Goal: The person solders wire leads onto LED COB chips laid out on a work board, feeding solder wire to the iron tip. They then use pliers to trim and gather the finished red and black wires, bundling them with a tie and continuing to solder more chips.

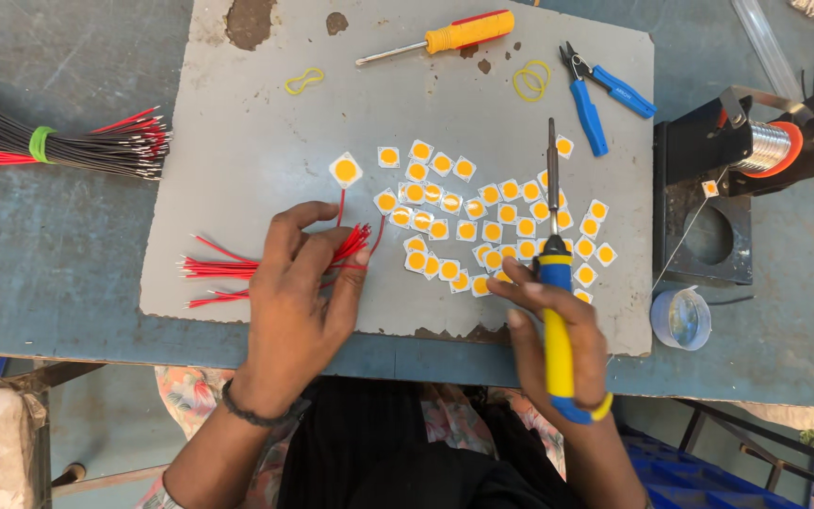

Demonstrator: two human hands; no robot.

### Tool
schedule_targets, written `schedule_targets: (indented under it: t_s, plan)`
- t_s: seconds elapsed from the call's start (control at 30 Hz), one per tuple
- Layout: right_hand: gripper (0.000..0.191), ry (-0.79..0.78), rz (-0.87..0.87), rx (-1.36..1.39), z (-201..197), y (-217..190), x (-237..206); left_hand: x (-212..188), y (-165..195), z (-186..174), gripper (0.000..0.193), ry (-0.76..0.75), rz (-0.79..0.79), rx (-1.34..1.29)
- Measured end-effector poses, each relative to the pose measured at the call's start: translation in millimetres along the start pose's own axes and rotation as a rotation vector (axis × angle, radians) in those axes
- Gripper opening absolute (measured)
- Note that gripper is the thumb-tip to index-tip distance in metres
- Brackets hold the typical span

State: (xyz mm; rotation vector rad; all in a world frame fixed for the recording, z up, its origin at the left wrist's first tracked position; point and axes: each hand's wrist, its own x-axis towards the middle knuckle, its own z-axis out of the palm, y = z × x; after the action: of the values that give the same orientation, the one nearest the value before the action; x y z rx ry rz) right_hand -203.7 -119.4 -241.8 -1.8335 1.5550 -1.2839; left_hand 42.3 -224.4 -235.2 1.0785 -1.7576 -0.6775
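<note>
My left hand [299,292] rests on a loose bunch of short red wires [223,269] on a grey mat [256,123], fingertips pinching the wire ends near their right tips. One red wire runs up to a single square LED chip [345,171] with a yellow centre. My right hand [558,335] grips a soldering iron [554,273] with a blue and yellow handle, its tip pointing away over a scattered pile of several more LED chips [492,221].
A yellow-handled screwdriver [440,38], blue cutters [595,94] and yellow rubber bands [531,80] lie at the mat's far side. A banded bundle of black and red wires [58,141] lies left. A solder spool stand [756,151] and a small round tin [681,319] sit right.
</note>
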Motion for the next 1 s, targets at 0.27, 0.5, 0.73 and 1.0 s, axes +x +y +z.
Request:
schedule_targets:
  t_s: [0.27,0.5,0.73,1.0]
  plan:
    - [0.049,0.067,-0.01,-0.163,5.3,-10.1,2.0,7.5,5.8,0.4,0.015,0.053,0.168,0.3]
    - [0.058,-0.041,-0.086,-0.341,1.4,-21.8,-0.4,-10.2,10.8,5.3,0.037,-0.43,0.238,0.01]
    - [0.053,-0.008,-0.033,-0.136,14.0,-16.0,-6.2,-23.3,17.2,16.1,0.022,-0.55,0.305,-0.024]
    - [0.052,0.002,-0.023,-0.087,15.5,-12.7,-12.2,-29.9,13.7,18.5,0.021,-0.507,0.429,0.063]
